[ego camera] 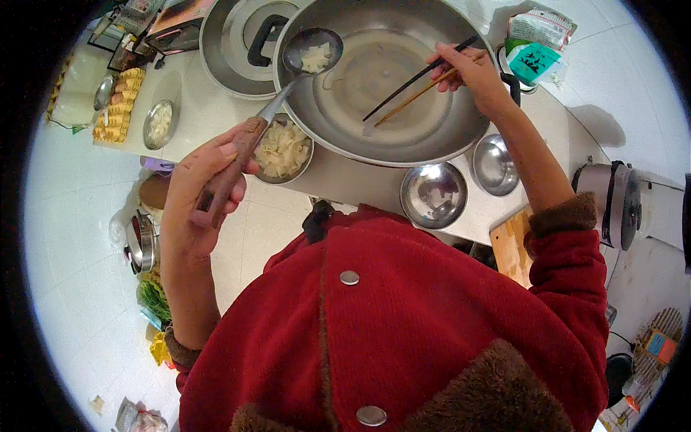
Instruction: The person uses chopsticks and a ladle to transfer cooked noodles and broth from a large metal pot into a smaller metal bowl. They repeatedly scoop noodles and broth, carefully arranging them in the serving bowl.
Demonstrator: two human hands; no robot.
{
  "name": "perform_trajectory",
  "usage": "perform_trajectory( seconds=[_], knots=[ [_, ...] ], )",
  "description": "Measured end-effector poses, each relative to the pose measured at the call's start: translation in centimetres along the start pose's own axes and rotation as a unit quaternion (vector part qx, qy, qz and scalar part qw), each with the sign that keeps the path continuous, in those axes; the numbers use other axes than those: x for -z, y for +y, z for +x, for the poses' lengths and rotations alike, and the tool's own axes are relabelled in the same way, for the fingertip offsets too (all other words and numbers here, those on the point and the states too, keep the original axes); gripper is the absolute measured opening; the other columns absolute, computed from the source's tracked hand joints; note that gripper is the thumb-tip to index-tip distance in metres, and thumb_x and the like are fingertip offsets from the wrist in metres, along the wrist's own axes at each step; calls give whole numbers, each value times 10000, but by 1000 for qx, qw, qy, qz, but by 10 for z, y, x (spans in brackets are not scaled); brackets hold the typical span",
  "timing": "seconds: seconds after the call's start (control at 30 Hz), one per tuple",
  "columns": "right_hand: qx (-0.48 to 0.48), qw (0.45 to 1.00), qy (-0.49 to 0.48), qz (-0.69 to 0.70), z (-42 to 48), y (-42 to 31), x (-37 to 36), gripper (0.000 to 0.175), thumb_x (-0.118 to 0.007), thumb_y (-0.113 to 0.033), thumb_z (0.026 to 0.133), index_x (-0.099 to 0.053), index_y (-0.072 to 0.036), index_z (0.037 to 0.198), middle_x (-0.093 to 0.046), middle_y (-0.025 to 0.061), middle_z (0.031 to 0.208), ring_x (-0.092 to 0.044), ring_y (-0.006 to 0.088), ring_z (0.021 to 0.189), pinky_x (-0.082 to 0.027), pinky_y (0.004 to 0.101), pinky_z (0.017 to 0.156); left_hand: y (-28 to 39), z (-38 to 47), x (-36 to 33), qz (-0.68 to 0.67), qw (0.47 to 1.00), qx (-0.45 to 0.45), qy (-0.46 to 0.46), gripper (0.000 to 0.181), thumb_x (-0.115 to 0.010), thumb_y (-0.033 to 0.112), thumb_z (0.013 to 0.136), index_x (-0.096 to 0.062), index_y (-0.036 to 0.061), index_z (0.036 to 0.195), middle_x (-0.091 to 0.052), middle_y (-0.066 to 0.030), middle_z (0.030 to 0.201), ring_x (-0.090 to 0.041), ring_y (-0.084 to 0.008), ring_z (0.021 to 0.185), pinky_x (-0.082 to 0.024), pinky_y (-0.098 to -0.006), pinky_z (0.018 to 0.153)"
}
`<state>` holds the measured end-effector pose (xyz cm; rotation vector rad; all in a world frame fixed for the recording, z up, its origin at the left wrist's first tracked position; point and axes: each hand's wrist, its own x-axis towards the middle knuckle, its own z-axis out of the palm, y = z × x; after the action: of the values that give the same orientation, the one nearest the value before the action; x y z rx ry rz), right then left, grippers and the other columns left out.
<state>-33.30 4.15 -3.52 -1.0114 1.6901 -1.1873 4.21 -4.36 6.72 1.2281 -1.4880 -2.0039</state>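
Observation:
My left hand [208, 186] is closed around the wooden handle of a metal ladle [291, 54]. Pale food pieces [316, 58] lie in the ladle's bowl, which is over the left side of a large metal pan [388, 151]. Below the ladle, a metal bowl [289, 178] holds a heap of pale, flat pieces [283, 147]. My right hand [467, 73] grips a pair of chopsticks [413, 86], one black and one light brown. Their tips point down into the pan, with nothing seen between them. Thin liquid seems to cover the pan's bottom.
A large metal lid [216, 70] with a black handle lies left of the pan. Two shiny metal bowls [433, 195] [495, 164] stand near the counter's front edge. A wooden board [510, 243], an egg tray [116, 113] and a small bowl of pale food [159, 124] are around.

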Motion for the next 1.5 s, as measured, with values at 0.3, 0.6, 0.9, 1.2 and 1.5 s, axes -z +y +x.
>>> perform_trajectory(
  seconds=[0.3,0.6,0.9,1.2,1.5],
  knots=[
    [-67,996,-41,36,18,19,-7,383,-562,-394,879,-656,-27,937,-652,57,755,-612,96,599,-458,191,558,9,-9,-3,-2,1000,-4,22,583,-531,263,836,-421,-104,1275,-603,-91,795,-485,-40,515,-366,-137,395],
    [-82,992,-62,78,19,26,-15,370,-561,-394,877,-643,-33,902,-648,63,751,-618,109,603,-470,206,548,6,-8,-4,-9,1000,-5,19,605,-541,270,824,-414,-111,1276,-601,-113,804,-487,-50,516,-375,-140,394],
    [-36,996,-34,69,18,22,-17,338,-574,-358,865,-663,-34,904,-666,76,763,-653,148,610,-481,224,526,4,-3,-1,-10,1000,-6,3,601,-543,265,828,-412,-117,1273,-606,-128,816,-508,-51,526,-390,-139,397],
    [-44,991,-34,123,25,27,-33,339,-585,-338,863,-657,-9,905,-661,100,758,-656,164,619,-522,247,571,4,2,-1,-29,1000,4,-6,593,-542,247,833,-399,-112,1282,-616,-118,808,-513,-49,527,-394,-135,403],
    [-65,992,-31,102,26,22,-30,377,-574,-375,876,-643,-6,915,-654,101,778,-646,143,653,-504,226,613,6,2,-3,-31,1000,2,3,582,-541,234,833,-401,-110,1281,-614,-116,808,-493,-51,519,-375,-147,402]
  ],
)
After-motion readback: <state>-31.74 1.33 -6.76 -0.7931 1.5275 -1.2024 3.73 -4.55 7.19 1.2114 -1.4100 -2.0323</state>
